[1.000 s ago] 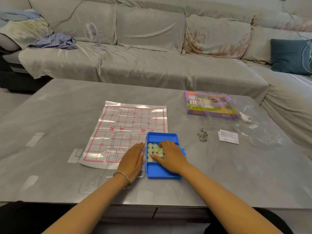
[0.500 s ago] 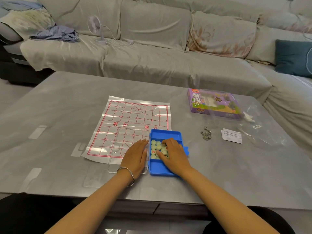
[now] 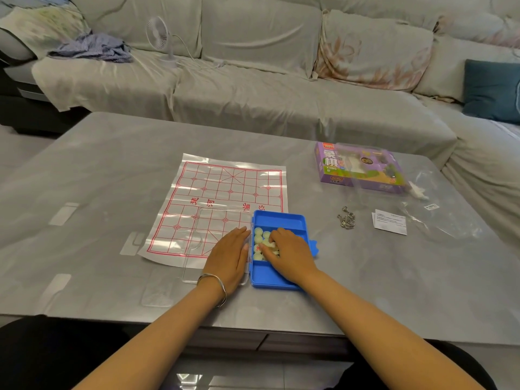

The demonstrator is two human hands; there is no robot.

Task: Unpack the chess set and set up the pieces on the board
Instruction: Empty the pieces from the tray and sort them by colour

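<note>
Watching from the side, what matters for the next move is where the board (image 3: 219,205) lies from the pieces: it's spread flat just left of and beyond the blue case (image 3: 281,250), its near right corner tucked under the case's clear lid (image 3: 216,243), which is flipped open to the left. So any piece has to travel left and away from the person. The case's long axis runs toward and away from them, same as the board's.

The right hand (image 3: 289,253) is the one in the case, fingers curled down onto the pale round pieces (image 3: 260,244) bunched in the middle section. Can't tell if it has actually pinched one or is just raking through them. The left hand (image 3: 229,256) lies flat, fingers together, pressed on the clear lid right beside the case's left wall, apparently to steady it. It's the nearer hand to the board, but the right has the pieces.

Counts: one board, one case, zero pieces on the board. I can make out roughly seven or eight discs showing; the hand hides the rest. Off to the right there's one purple box (image 3: 360,170), one small metal clump (image 3: 346,220), one paper slip (image 3: 389,222) and one clear plastic bag (image 3: 439,215), all well apart from the hands.
</note>
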